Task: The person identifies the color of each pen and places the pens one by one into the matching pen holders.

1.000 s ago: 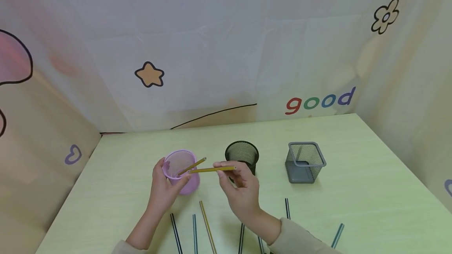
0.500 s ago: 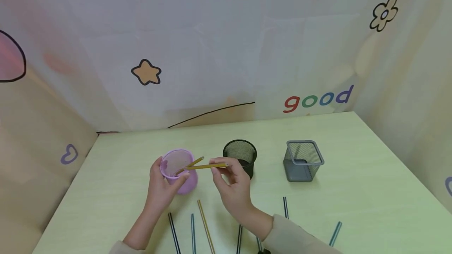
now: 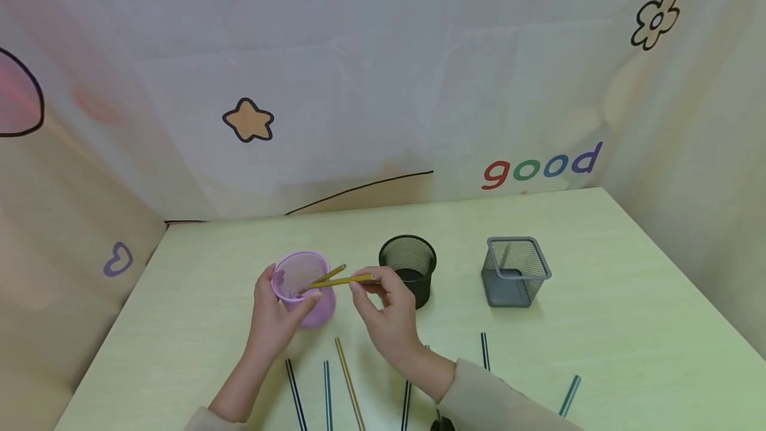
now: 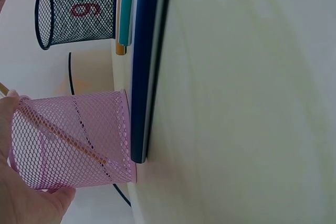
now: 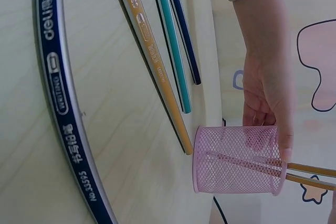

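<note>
Leftward since a second ago, the right hand (image 3: 385, 316) has moved a yellow pencil (image 3: 344, 281) farther into the pink cup (image 3: 321, 310), left of the frame's middle. Its fingers pinch the pencil's outer end; the left hand (image 3: 274, 318) grips the cup, where another pencil (image 3: 335, 272) leans against the rim.

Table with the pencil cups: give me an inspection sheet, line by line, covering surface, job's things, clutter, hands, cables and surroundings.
Surface: pale table with faint grain.
Job's things: pink mesh cup, two yellow pencils angled into it.
Clutter: loose pencils on the near side; black cup and grey holder farther back.
Hands: left hand holds the cup; right hand pinches one of the yellow pencils.
Cables: nothing seen.
Surroundings: printed backdrop with star, flower and the word "good".
</note>
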Action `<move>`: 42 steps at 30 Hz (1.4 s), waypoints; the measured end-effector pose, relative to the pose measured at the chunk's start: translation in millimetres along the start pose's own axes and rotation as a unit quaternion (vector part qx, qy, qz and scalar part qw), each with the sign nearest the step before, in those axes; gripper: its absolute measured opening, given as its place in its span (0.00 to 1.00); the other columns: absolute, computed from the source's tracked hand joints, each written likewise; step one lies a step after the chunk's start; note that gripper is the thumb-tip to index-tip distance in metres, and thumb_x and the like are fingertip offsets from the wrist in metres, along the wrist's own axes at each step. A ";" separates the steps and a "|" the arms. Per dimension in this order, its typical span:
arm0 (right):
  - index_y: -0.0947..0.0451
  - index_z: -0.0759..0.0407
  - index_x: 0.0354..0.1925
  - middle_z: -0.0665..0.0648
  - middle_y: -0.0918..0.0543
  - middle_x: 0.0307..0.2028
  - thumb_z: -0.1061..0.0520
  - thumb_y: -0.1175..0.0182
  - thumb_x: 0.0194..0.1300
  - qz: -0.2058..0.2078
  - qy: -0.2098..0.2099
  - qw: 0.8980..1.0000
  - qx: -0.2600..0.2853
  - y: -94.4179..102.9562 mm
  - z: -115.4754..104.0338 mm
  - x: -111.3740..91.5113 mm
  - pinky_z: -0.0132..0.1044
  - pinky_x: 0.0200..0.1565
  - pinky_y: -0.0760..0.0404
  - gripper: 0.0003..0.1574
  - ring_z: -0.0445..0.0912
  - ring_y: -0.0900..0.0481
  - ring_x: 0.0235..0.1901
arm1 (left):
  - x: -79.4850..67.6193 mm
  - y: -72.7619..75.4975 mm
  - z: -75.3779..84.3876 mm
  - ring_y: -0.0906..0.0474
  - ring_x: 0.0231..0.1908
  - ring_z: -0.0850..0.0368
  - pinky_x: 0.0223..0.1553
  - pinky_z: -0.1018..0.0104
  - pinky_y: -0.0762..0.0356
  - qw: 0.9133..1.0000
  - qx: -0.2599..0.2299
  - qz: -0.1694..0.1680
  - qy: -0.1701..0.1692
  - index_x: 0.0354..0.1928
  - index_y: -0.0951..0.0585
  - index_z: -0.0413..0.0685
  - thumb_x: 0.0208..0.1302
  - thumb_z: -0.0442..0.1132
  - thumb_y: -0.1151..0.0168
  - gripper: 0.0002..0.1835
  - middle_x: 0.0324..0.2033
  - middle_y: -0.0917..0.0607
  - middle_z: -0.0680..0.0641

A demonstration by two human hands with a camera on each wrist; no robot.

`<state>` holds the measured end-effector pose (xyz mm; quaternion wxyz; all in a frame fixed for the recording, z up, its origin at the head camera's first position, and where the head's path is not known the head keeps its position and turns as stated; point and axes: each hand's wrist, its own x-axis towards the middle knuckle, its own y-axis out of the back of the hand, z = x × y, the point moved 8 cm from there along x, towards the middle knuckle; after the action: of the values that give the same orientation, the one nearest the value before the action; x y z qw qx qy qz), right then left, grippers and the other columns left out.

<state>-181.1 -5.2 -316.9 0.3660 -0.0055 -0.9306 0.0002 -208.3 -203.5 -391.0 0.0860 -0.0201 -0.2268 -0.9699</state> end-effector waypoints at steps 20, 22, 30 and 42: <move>0.24 0.66 0.38 0.60 0.20 0.33 0.72 0.39 0.56 0.000 0.034 0.995 -0.091 -10.3 12.8 -6.2 0.32 0.39 0.16 0.10 0.50 0.18 0.34 | -1.8 -0.1 -7.2 0.40 0.65 0.35 0.64 0.41 0.38 1.000 -0.019 0.002 0.000 0.70 0.52 0.33 0.53 0.42 0.28 0.51 0.64 0.40 0.32; 0.24 0.66 0.38 0.59 0.20 0.33 0.72 0.39 0.56 -0.001 0.038 0.995 -0.097 -11.7 13.7 -6.1 0.33 0.39 0.16 0.10 0.50 0.18 0.33 | -1.2 -0.6 -6.6 0.40 0.65 0.36 0.64 0.42 0.37 1.000 -0.020 0.000 -0.001 0.70 0.52 0.34 0.53 0.43 0.28 0.51 0.64 0.40 0.32; 0.24 0.65 0.37 0.59 0.20 0.32 0.72 0.38 0.56 -0.005 0.053 0.993 -0.106 -19.8 17.2 -5.4 0.33 0.37 0.16 0.10 0.49 0.18 0.32 | -1.6 0.0 0.3 0.40 0.65 0.34 0.64 0.41 0.38 1.000 -0.020 -0.004 -0.004 0.70 0.52 0.33 0.54 0.42 0.29 0.51 0.64 0.40 0.32; 0.25 0.65 0.37 0.59 0.22 0.34 0.72 0.39 0.57 -0.029 0.044 0.994 -0.101 -31.0 26.0 -9.2 0.34 0.35 0.16 0.09 0.48 0.20 0.32 | 0.7 -0.1 -2.9 0.40 0.65 0.35 0.64 0.42 0.37 1.000 -0.015 -0.005 0.000 0.69 0.51 0.33 0.54 0.41 0.29 0.50 0.63 0.40 0.32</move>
<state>-192.4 -36.2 -342.0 0.4039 -0.0152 -0.9087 -0.1045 -209.0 -204.8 -393.6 0.0811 -0.0201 -0.2125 -0.9736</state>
